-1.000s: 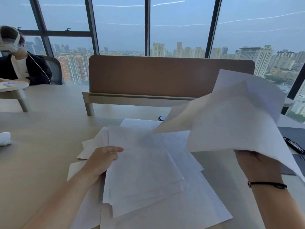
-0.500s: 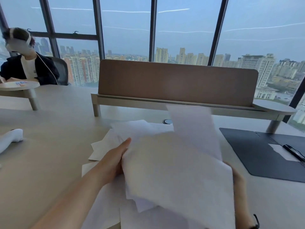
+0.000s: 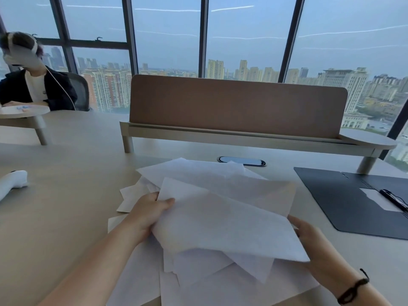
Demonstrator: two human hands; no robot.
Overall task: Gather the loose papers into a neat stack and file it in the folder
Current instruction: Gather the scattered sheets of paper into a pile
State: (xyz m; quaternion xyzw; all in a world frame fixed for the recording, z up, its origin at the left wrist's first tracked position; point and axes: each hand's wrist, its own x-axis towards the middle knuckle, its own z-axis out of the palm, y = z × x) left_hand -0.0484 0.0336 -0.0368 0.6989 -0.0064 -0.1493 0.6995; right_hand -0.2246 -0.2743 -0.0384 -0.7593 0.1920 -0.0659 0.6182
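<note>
Head view: your left hand [image 3: 148, 214] pinches the left edge of the loose papers [image 3: 220, 219], thumb on top, fingers tucked under. Your right hand [image 3: 313, 244] is at the right edge of the same bunch, mostly beneath it, fingers curled along the sheets; looks closed on them, thumb hidden. The bunch is lifted and skewed, w/ more sheets fanned flat on the table [image 3: 66, 195] underneath, corners sticking out left and toward you. The folder [image 3: 344, 199] lies open, dark, well to the right of the papers, a pen [image 3: 394, 199] lying on it. A second person [image 3: 33, 85] sits far left behind the desk divider [image 3: 238, 104].
</note>
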